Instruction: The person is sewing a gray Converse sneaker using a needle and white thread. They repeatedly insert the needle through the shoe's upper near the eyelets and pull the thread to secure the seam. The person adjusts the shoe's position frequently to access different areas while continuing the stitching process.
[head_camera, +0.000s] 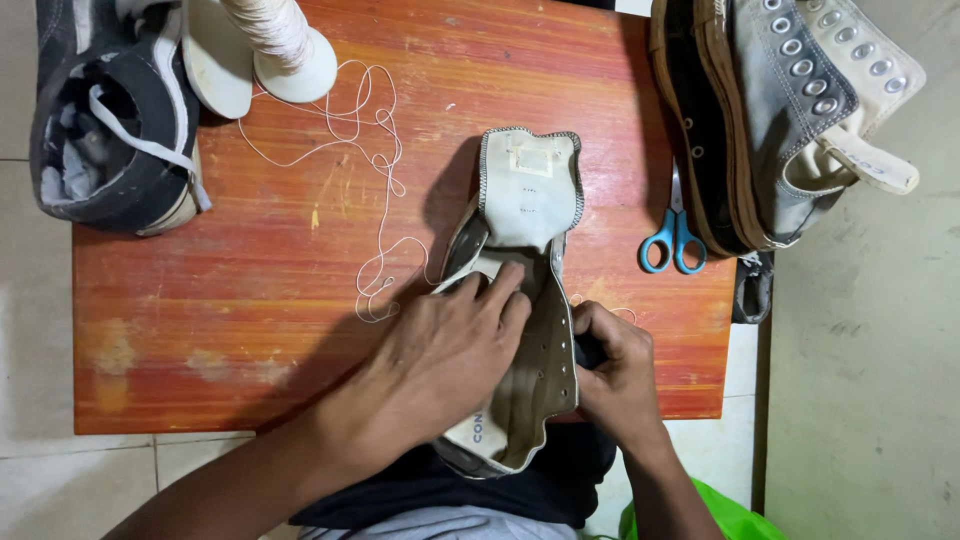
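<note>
While pressed flat on the shoe upper (525, 300), worked its inner lining.
Left hand (445, 350) fingers together; right hand (615, 375) pinched the eyelet edge; called for firm hold.

The left hand (450, 350) is lying flat on an opened-out shoe upper (525, 250), fingers pressing its pale lining, while the right hand (615, 375) is gripping the eyelet edge from the side. The upper is resting on an orange wooden surface (200, 280). White thread (375, 190) is trailing loosely from a spool (285, 45) to the upper. Blue scissors (675, 235) are lying to the right, beside a grey sneaker (790, 110). A dark sneaker (110, 120) is sitting at the far left corner.
</note>
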